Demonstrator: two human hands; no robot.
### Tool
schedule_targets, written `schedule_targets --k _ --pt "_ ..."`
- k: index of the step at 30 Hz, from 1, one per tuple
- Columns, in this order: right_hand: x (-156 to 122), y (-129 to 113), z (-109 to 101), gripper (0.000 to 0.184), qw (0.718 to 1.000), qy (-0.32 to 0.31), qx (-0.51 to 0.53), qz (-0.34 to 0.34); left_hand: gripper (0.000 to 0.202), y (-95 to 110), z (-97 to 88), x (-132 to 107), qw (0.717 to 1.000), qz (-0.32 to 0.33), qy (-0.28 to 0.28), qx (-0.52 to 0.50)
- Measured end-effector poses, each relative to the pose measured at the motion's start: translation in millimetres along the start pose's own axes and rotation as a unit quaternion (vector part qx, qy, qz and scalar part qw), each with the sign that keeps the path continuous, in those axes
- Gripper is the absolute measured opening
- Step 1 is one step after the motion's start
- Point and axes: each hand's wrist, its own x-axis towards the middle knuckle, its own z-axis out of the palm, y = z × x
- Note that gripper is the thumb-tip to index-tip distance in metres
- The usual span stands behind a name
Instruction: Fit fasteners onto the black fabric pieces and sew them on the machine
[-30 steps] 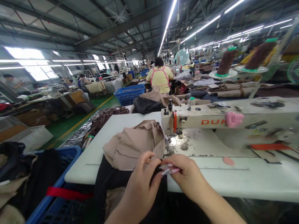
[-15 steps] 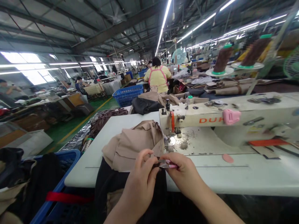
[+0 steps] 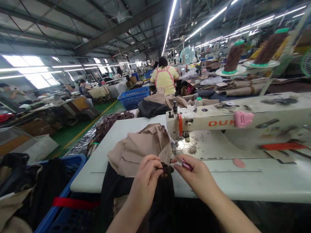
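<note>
My left hand [image 3: 149, 173] pinches the edge of a small dark piece [image 3: 167, 169], with brassy specks near its lower side; its exact kind is unclear. In my right hand [image 3: 191, 170] is a pair of pink-handled thread snips [image 3: 186, 164], partly hidden by the fingers and a little apart from the dark piece. Beige fabric [image 3: 143, 149] lies bunched on the table left of the needle area, and black fabric [image 3: 116, 187] hangs over the front edge beneath my left hand. Just beyond my hands stands a white sewing machine [image 3: 218, 118].
A pink disc [image 3: 239, 162] lies on the white table [image 3: 218, 184]. Brown thread cones [image 3: 233, 58] stand at upper right. On the left, a blue basket [image 3: 70, 171] holds dark and beige cloth, with a red strap [image 3: 75, 203] nearby. A co-worker [image 3: 165, 79] sits ahead, back turned.
My right hand with the snips has moved right, away from my left hand. The dark piece now shows between the hands. The camera view has shifted slightly.
</note>
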Motion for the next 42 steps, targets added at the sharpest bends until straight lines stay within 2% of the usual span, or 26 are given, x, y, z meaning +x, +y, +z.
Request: schedule_targets --k 3,7,9,12,15,17,21,25,28,33,39,42 --pt "-1 21 -20 0.025 0.993 0.045 -0.101 0.051 0.009 -2 -0.9 -4 0.998 -0.041 -0.011 -0.055" --pt "-4 61 -47 0.033 0.95 0.081 -0.288 0.09 0.012 -3 1.5 -9 0.992 -0.072 -0.012 -0.104" --pt "-6 79 -57 0.039 0.925 0.104 -0.358 0.073 0.012 -3 2.7 -9 0.99 -0.08 -0.013 -0.116" --pt "-11 95 -69 0.044 0.884 0.143 -0.446 0.012 0.01 -3 3.2 -7 0.988 -0.084 -0.015 -0.131" --pt "-16 97 -81 0.046 0.851 0.186 -0.49 -0.046 0.008 -4 3.3 -7 0.987 -0.084 -0.016 -0.133" --pt "-20 95 -93 0.046 0.841 0.213 -0.494 -0.063 0.007 -6 3.9 -7 0.988 -0.083 -0.015 -0.128" --pt "-26 93 -122 0.041 0.836 0.262 -0.48 -0.05 0.004 -9 6.0 -10 0.991 -0.066 -0.004 -0.116" --pt "-31 98 -150 0.043 0.827 0.278 -0.488 0.031 0.002 -10 7.4 -14 0.994 -0.046 -0.004 -0.095" --pt "-35 101 -163 0.051 0.816 0.266 -0.506 0.084 0.005 -13 7.7 -17 0.996 -0.031 -0.006 -0.085" --pt "-35 104 -166 0.048 0.819 0.236 -0.51 0.115 0.008 -13 7.1 -19 0.996 -0.029 -0.012 -0.08" --pt "-32 101 -167 0.051 0.848 0.212 -0.468 0.132 0.008 -5 3.8 -16 0.993 -0.041 -0.006 -0.11" --pt "-29 96 -171 0.046 0.866 0.208 -0.423 0.168 0.008 -4 4.1 -15 0.99 -0.057 0.001 -0.131"
